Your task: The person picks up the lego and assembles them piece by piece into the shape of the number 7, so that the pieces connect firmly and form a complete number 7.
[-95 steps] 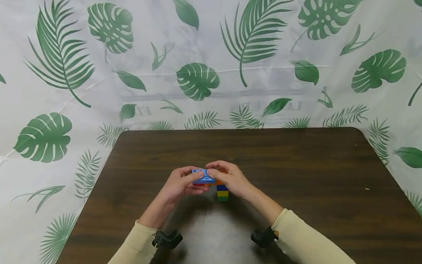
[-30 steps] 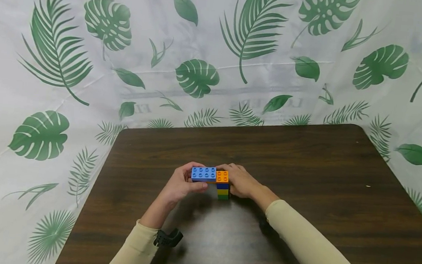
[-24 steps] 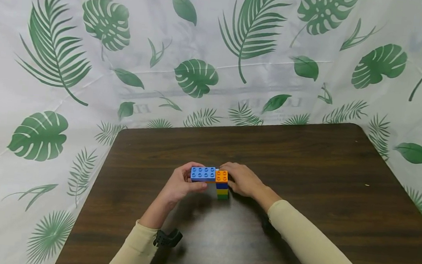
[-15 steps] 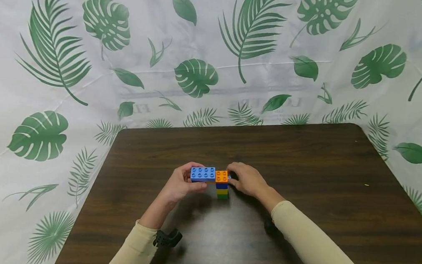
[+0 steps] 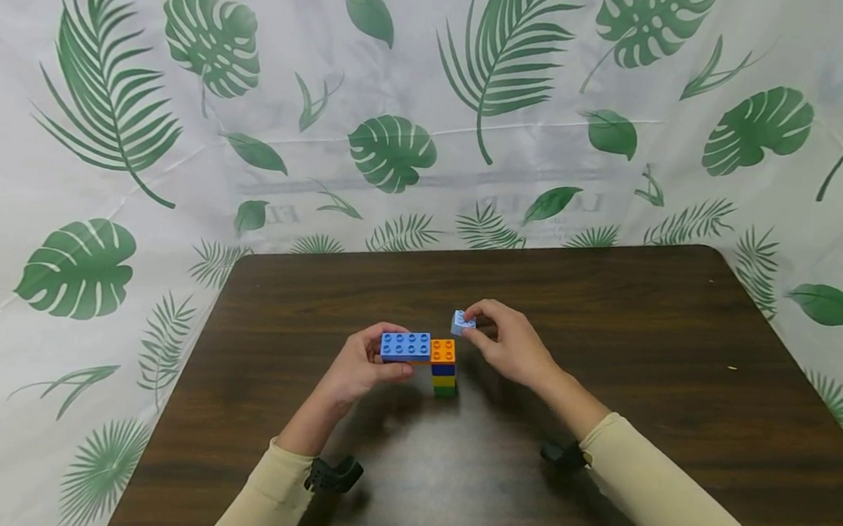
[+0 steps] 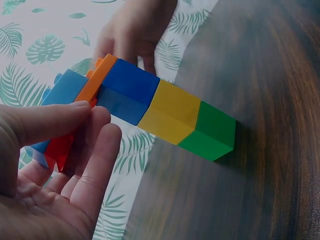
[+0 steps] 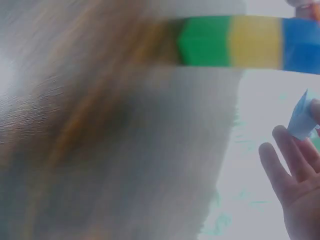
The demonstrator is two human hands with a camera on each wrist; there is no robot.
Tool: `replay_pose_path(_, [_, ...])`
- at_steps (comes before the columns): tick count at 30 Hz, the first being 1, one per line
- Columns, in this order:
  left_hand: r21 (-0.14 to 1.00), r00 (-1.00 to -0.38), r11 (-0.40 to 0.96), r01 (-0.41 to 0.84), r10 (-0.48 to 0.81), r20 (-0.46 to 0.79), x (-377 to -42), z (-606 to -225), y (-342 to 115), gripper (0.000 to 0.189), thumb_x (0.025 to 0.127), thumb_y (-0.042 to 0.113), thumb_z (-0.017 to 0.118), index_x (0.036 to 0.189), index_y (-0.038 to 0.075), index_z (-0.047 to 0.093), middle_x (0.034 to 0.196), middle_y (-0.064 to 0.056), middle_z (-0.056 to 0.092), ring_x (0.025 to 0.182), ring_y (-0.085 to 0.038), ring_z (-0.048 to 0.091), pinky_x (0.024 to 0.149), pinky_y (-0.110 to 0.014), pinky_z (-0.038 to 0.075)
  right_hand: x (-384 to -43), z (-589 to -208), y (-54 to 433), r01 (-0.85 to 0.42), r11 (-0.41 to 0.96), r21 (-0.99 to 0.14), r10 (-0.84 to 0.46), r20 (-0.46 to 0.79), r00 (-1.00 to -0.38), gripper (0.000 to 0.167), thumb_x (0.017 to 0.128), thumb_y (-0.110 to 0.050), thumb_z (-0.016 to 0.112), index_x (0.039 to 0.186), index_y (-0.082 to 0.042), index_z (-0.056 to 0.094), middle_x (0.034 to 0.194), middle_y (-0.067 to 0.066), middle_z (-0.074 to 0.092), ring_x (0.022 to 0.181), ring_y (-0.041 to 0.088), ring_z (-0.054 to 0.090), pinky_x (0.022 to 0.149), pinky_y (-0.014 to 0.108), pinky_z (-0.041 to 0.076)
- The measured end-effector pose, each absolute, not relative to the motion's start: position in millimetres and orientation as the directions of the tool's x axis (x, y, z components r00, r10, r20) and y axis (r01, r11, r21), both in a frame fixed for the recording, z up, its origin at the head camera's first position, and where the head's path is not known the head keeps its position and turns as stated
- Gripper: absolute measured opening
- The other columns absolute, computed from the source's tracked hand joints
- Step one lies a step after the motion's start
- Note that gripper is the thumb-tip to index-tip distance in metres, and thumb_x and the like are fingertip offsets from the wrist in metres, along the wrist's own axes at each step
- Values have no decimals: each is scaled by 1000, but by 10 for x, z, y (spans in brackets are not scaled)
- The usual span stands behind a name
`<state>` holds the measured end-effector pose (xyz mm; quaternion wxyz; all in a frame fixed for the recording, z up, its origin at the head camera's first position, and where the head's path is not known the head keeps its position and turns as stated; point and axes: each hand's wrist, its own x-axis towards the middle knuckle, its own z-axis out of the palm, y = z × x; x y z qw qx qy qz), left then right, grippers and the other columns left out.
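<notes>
A column of toy building bricks stands on the table: a green brick (image 6: 212, 132) lowest, then a yellow brick (image 6: 172, 112) and a dark blue brick (image 6: 127, 90). An orange brick (image 5: 442, 351) tops it and juts left, bearing a long blue brick (image 5: 405, 346). Beneath that overhang, the left wrist view shows a red brick (image 6: 59, 150). My left hand (image 5: 359, 370) holds the overhanging left end between thumb and fingers. Between thumb and fingertips my right hand (image 5: 512, 346) pinches a small light blue brick (image 5: 463, 323), held behind and right of the column, apart from it.
The dark wood table (image 5: 611, 330) extends around the bricks, with a tiny pale speck (image 5: 732, 368) on its right part. A white curtain with green leaves (image 5: 393, 152) hangs behind the table. Each forearm wears a dark wrist mount (image 5: 333, 474).
Earlier both thumbs rested on the long blue brick. My right hand then went behind the orange brick and has drawn back up and right with the light blue brick. The left keeps its hold.
</notes>
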<state>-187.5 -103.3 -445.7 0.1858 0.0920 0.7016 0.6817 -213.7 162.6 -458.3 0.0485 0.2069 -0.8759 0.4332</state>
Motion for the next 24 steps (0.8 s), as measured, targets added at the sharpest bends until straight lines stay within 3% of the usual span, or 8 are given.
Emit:
replay_pose_path(10, [991,-913,46,-125,386,-133,-1867,-4447,-1037,45,83,-6,74,124,2,57,114,-17,64,97,-28,65,81,-40,56,-1874,-4187,1501,-512,479,-713,-408,335,-849,24,89,-9,73,110,-16,64,110,-4,61,94,13,63,82,32,56])
replay_pose_path(20, [993,-914,41,-114,388,-121,-1866,-4455,-1040,46,83,-5,75,124,1,56,114,-17,64,98,-29,65,80,-40,57,-1780,-4195,1426,-576,513,-636,-472,352,-809,21,88,-12,75,106,-17,66,112,-6,62,99,19,61,89,38,53])
replay_pose_path(24, [994,-913,38,-105,392,-112,-1863,-4451,-1044,46,83,-4,74,125,1,56,114,-17,64,97,-30,66,80,-40,57,-1767,-4198,1412,-588,519,-620,-481,357,-801,21,88,-14,75,107,-18,66,113,-7,62,100,14,60,90,36,53])
